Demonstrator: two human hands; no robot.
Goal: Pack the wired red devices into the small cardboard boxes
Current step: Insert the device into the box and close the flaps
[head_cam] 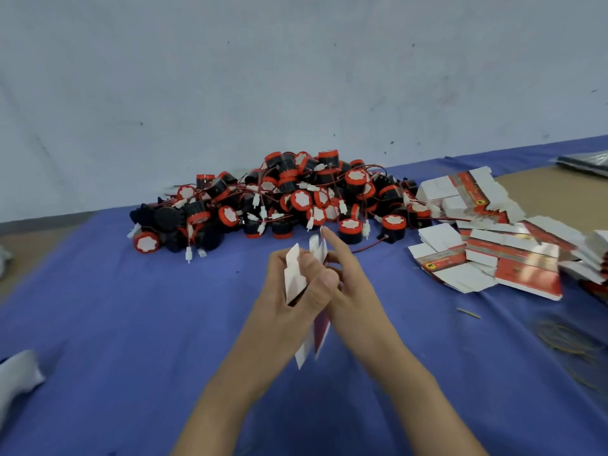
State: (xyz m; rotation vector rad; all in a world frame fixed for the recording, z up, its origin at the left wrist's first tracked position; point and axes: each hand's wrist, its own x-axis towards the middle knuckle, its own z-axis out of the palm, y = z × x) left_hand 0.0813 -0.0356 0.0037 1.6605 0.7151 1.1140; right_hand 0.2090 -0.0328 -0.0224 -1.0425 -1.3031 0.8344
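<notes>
left hand (283,317) fingers grip flat box (292,278), right hand (352,291) fingers pinch it, device pile (296,199) behind

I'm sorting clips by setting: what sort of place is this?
Probably a small packing workshop: a heap of wired red devices against a bare wall, stacks of flat printed cartons on a blue-covered table, and the left hand and right hand gripping one small box.

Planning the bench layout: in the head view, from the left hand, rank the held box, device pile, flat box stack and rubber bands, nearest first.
1. held box, in the left hand
2. device pile, just beyond
3. flat box stack, right
4. rubber bands, far right
</notes>
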